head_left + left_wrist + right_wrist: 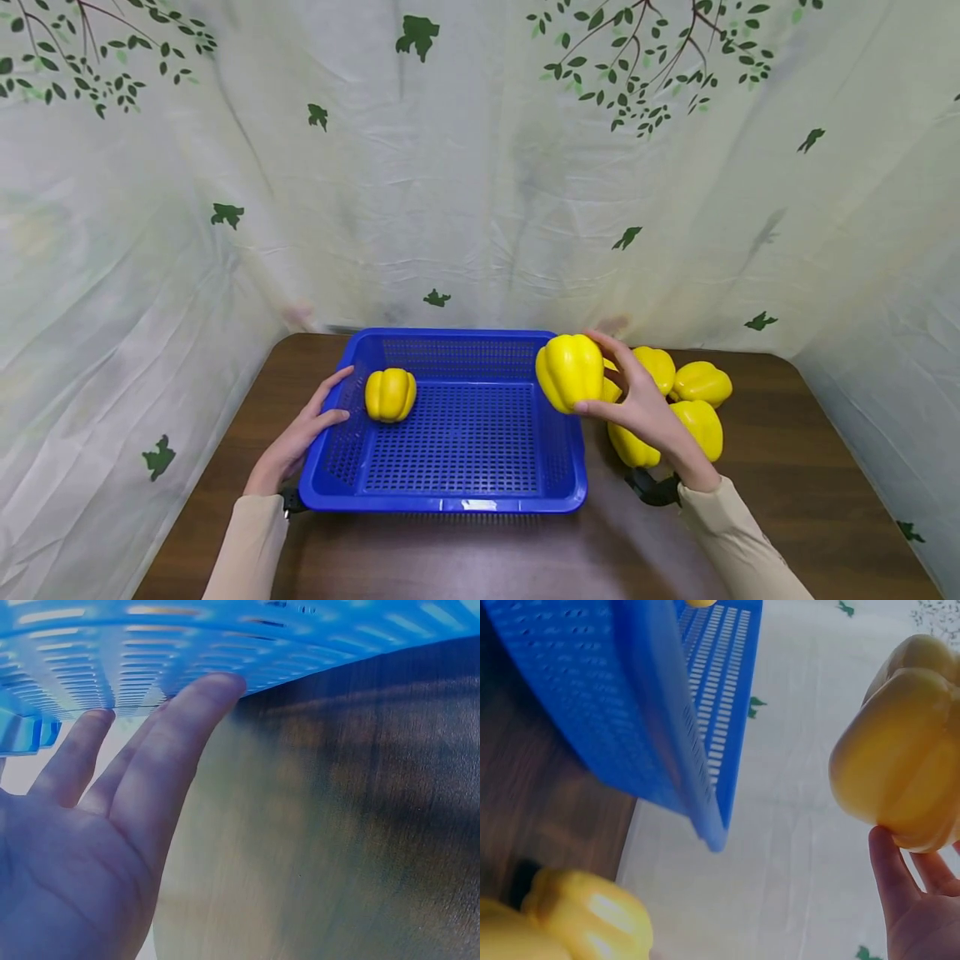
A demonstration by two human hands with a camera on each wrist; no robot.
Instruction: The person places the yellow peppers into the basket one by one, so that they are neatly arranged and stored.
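A blue perforated basket (450,503) stands on the table with one yellow bell pepper (391,395) inside, near its left wall. The left hand (303,433) rests at the basket's left rim, thumb over the edge; in the left wrist view the fingers of the left hand (97,817) lie against the outside of the basket wall (187,652). Pinched between thumb and fingers, a second yellow pepper (570,372) is held by the right hand (648,408) above the basket's right rim. From the right wrist view, this pepper (904,750) is off to the side of the basket (660,727), raised by the right hand (922,915).
Several yellow peppers (701,383) lie grouped on the brown table (787,467) right of the basket, partly behind the right hand. A pale curtain (480,167) with leaf prints hangs behind and at both sides of the table.
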